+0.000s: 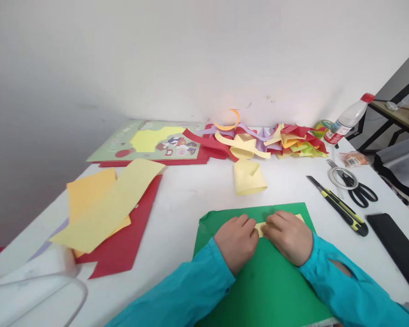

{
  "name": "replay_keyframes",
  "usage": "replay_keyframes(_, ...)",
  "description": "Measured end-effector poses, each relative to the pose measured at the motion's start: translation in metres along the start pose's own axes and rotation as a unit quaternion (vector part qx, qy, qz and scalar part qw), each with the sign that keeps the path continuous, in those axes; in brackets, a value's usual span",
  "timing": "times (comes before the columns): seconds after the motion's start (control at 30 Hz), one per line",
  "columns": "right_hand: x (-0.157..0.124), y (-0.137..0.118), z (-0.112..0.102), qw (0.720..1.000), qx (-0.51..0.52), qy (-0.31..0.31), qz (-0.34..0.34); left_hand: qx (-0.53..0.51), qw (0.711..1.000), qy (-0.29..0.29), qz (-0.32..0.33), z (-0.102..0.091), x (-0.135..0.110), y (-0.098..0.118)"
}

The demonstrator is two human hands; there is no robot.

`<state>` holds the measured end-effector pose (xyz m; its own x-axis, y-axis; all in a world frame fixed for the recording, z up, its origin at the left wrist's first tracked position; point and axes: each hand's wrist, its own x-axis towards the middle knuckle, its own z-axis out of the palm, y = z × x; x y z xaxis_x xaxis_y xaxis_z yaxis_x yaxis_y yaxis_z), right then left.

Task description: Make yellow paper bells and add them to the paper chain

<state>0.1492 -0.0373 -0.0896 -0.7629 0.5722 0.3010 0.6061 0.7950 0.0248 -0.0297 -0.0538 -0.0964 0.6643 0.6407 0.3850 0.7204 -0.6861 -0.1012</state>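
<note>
My left hand [236,240] and my right hand [288,236] rest side by side on a green paper sheet [266,290] on the white table. Both have curled fingers pressed on a small pale yellow paper strip [260,228] between them; its right end shows past my right hand. Beyond the green sheet lies a folded yellow paper piece [248,178]. Both arms wear teal sleeves.
Yellow, orange and red sheets [105,213] lie at left. A pile of coloured paper strips [262,141] and a craft book [150,143] sit by the wall. At right are a utility knife [339,206], scissors [356,188], a tape roll [342,177], a bottle [347,118], a phone [397,247].
</note>
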Motion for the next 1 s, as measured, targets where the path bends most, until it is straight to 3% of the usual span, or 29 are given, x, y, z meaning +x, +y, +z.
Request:
replay_keyframes(0.13,0.006,0.006,-0.002,1.000,0.009,-0.011,-0.023,-0.024,0.999,0.013,0.015,0.001,0.000,-0.009)
replay_keyframes(0.4,0.016,0.004,-0.004,0.997,0.074,0.033,-0.017,-0.091,0.992,0.084,0.008,-0.003,0.005,-0.017)
replay_keyframes(0.57,0.015,0.003,-0.008,0.990,0.078,0.108,-0.035,-0.139,0.978,0.154,-0.002,-0.002,0.005,-0.018)
replay_keyframes(0.77,0.011,0.006,-0.011,0.981,0.014,0.183,-0.056,-0.093,0.978,0.186,0.012,-0.018,0.007,-0.023)
replay_keyframes(1.0,0.006,0.018,-0.019,0.975,-0.022,0.216,-0.039,-0.052,0.976,0.211,0.018,-0.033,0.002,-0.036)
